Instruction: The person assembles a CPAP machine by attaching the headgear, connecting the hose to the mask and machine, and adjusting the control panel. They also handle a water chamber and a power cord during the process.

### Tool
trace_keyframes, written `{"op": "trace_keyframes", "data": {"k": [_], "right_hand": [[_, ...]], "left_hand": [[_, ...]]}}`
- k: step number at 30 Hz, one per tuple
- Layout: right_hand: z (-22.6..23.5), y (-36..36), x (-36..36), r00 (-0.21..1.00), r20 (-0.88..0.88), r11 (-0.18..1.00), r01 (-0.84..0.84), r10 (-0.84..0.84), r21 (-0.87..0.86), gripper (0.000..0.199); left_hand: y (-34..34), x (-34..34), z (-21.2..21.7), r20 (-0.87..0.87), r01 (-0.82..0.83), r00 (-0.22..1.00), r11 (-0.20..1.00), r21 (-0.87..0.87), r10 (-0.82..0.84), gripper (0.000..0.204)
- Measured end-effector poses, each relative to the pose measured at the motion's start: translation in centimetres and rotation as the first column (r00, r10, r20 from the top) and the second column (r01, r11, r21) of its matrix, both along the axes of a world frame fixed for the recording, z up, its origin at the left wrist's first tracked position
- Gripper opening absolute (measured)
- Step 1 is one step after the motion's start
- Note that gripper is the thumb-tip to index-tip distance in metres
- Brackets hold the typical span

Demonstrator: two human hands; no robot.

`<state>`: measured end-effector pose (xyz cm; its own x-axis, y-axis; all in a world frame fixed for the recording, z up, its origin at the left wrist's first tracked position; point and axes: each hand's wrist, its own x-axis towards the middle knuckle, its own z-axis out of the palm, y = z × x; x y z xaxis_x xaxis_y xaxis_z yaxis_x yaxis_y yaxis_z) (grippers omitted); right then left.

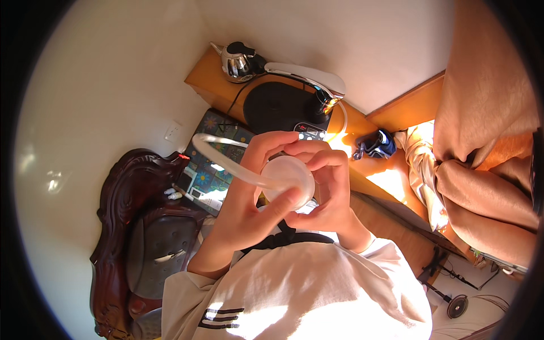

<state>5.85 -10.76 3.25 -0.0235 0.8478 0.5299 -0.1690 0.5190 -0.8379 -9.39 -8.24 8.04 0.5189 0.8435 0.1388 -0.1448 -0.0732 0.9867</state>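
Up in front of my chest, both hands hold a round, whitish translucent cap point(288, 174) with a pale flexible tube point(224, 161) joined to it. The tube loops out to the left, past the back of my left hand. My left hand point(249, 195) is curled round the cap's left side, its thumb lying across the near face. Around the right rim bend the fingers of my right hand point(333, 190), with its thumb below. What lies behind the cap is hidden by my hands.
Ahead is a wooden counter point(204, 73) with a steel kettle point(237, 63) and a black electric hob point(272, 105). A flower-patterned table point(215, 122) stands left, beside a carved dark chair point(161, 249). Brown curtains point(487, 113) hang right, near a dark blue bundle point(377, 144).
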Motion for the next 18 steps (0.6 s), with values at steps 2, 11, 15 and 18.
{"op": "trace_keyframes", "data": {"k": [2,11,15,18], "right_hand": [[-0.9,-0.3,0.1,0.993,-0.1,0.998,-0.063,0.065,0.024,0.072],[-1.3,-1.1,1.4,0.966,-0.254,0.994,-0.069,0.045,-0.087,0.075],[-0.3,-1.8,1.5,0.955,-0.278,0.993,0.083,-0.105,-0.089,0.065],[-0.8,-1.9,1.8,0.942,-0.273,0.977,0.163,-0.197,-0.14,0.053]], "left_hand": [[0.0,-0.1,0.6,-0.048,0.12,0.992,0.993,0.008,-0.12,0.077],[0.2,1.1,0.3,-0.033,0.153,0.988,0.984,0.093,-0.15,0.06],[0.0,2.2,-0.3,0.246,0.185,0.96,0.962,-0.2,-0.134,0.05],[0.0,2.4,-2.0,0.224,0.202,0.962,0.959,-0.198,-0.157,0.051]]}}
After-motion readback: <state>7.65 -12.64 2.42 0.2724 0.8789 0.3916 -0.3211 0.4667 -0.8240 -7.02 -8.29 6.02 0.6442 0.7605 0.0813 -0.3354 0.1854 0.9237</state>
